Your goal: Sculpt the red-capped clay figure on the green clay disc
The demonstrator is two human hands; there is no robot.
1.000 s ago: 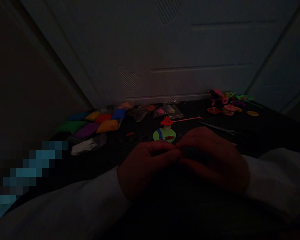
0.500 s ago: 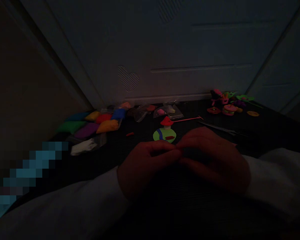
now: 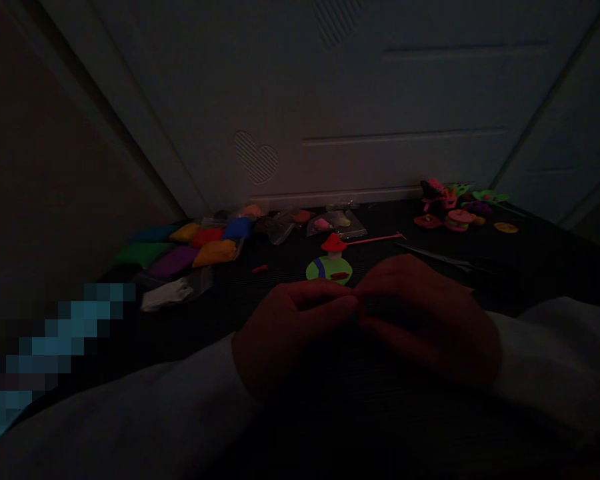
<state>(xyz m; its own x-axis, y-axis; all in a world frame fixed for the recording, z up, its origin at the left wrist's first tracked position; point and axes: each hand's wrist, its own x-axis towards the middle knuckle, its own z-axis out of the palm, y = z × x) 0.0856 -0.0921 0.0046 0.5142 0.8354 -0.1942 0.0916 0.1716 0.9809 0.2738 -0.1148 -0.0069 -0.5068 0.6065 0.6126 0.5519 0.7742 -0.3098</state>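
My left hand point(image 3: 295, 333) and my right hand point(image 3: 425, 327) meet at the fingertips, low over the dark table. Both are closed in a pinch; whatever lies between the fingertips is too dark and small to name. Just beyond them lies a green clay disc point(image 3: 311, 271) with a blue stripe and a dark red strip point(image 3: 339, 276) on it. A clay mushroom with a red cap point(image 3: 334, 243) and a pale stem stands at the disc's far edge. To the left, a small red clay piece point(image 3: 260, 269) rests on the table.
Bags of coloured clay point(image 3: 215, 253) lie at the left, with a white clay bag point(image 3: 167, 295) in front. Behind the disc are a zip bag point(image 3: 355, 230) and a pink stick tool point(image 3: 375, 239). Scissors point(image 3: 435, 256) and several clay figures point(image 3: 459, 220) are at right. A panelled door point(image 3: 280, 87) rises behind.
My fingertips have shifted slightly against each other, the left ones drawing back a little. The things on the table have not moved.
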